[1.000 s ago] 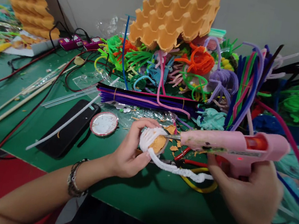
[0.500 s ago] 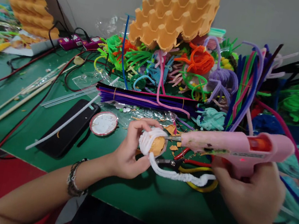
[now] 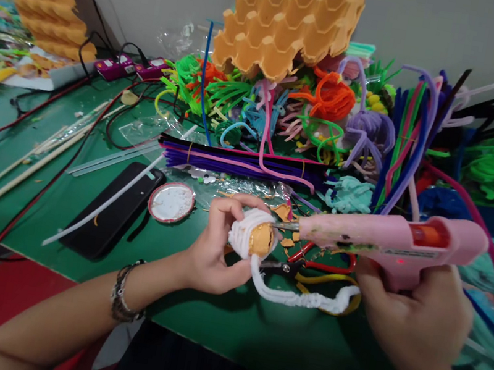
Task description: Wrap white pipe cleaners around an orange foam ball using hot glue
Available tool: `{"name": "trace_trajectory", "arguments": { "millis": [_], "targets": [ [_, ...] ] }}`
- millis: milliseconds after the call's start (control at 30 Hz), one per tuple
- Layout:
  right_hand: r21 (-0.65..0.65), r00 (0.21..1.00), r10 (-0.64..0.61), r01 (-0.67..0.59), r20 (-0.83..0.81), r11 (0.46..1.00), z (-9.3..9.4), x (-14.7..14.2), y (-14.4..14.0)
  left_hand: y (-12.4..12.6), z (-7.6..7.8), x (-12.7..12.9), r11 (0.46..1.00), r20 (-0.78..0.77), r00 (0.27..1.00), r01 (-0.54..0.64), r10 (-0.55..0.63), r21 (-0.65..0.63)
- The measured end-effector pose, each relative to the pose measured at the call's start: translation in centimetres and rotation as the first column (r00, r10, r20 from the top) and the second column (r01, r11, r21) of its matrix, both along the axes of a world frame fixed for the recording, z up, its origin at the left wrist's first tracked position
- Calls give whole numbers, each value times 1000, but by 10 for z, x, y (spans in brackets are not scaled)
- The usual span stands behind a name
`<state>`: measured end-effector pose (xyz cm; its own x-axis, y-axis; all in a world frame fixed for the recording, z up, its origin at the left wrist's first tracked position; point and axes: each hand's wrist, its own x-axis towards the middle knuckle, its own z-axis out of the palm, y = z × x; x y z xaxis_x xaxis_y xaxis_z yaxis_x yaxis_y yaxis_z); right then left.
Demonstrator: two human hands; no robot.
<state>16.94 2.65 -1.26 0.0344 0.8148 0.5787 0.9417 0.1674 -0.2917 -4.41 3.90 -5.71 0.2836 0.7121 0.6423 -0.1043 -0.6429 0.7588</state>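
Left hand pinching white-wrapped piece; right hand gripping pink glue gun, nozzle at piece's two o'clock. Keep piece steady, skin off nozzle (likely hot).

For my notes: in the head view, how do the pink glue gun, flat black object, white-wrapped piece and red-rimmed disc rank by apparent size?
1. Pink glue gun
2. Flat black object
3. White-wrapped piece and red-rimmed disc: too alike to rank; the piece, in the left hand, may be nearer the camera.
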Motion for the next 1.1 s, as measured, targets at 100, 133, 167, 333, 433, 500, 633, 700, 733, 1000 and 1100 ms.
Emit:
{"name": "trace_trajectory", "arguments": {
  "millis": [100, 133, 167, 333, 433, 500, 633, 700, 733, 1000, 1100],
  "targets": [
    [-25, 1000, -9, 9, -3, 1000, 4, -2, 0, 0, 1, 0, 999, -18, 999, -37, 38, 28],
    [-29, 1000, -14, 14, -2, 999, 5, -3, 1, 0, 1, 0, 998, -24, 998, -49, 50, 35],
    [-31, 1000, -19, 19, 0, 999, 5, -3, 0, 1, 1, 0, 997, -27, 998, -58, 59, 40],
    [-6, 1000, 9, -9, 6, 1000, -1, 1, -2, 2, -1, -1, 995, -10, 997, -71, 72, 69],
    [28, 1000, 24, -24, 19, 999, -4, 3, -2, 3, -1, 0, 993, -2, 997, -73, 74, 88],
    [42, 999, 31, -33, 29, 999, -4, 2, -1, 4, -1, 0, 993, -2, 997, -71, 72, 93],
    [36, 999, 38, -39, 38, 999, -2, 0, 1, 4, -1, 0, 994, 1, 998, -61, 61, 87],
    [26, 1000, 30, -31, 7, 999, -1, -1, 1, 4, -1, 1, 995, 9, 998, -61, 60, 85],
    [18, 1000, 23, -23, -11, 1000, -1, -1, 1, 4, -1, 1, 995, 13, 998, -62, 61, 84],
    [-65, 999, -9, 7, -32, 998, 0, 1, 2, 4, -2, 1, 993, 29, 996, -88, 86, 81],
    [-39, 1000, 27, -27, -6, 999, -3, 3, 1, 4, -2, 0, 992, 39, 994, -100, 98, 81]
  ]
}}
